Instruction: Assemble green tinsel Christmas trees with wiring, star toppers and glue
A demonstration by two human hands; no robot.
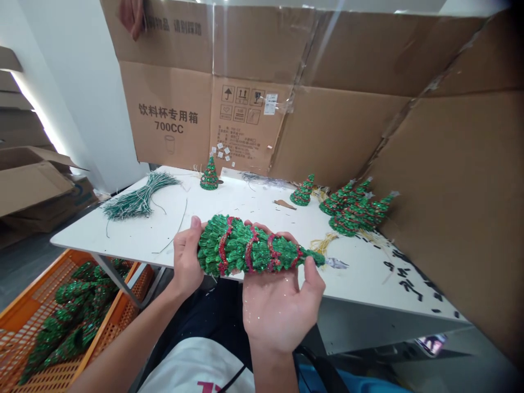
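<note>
Lying on its side between my hands is a green glittery miniature Christmas tree [241, 248], wound with red garland, its silvery tip pointing right. My left hand [188, 256] grips the wide base end, thumb upward. Under the trunk, my right hand [282, 300] cradles the tree palm up, with fingers behind it and the thumb near the narrow end. The tree is held just over the front edge of the white table [172, 240].
A bundle of green wires [141, 196] lies at the table's left. Small trees stand at the back [209, 176] and right [356, 210]. Black scraps [405, 278] litter the right edge. An orange crate [24, 305] holding more trees sits lower left. Cardboard walls [339, 131] enclose the table.
</note>
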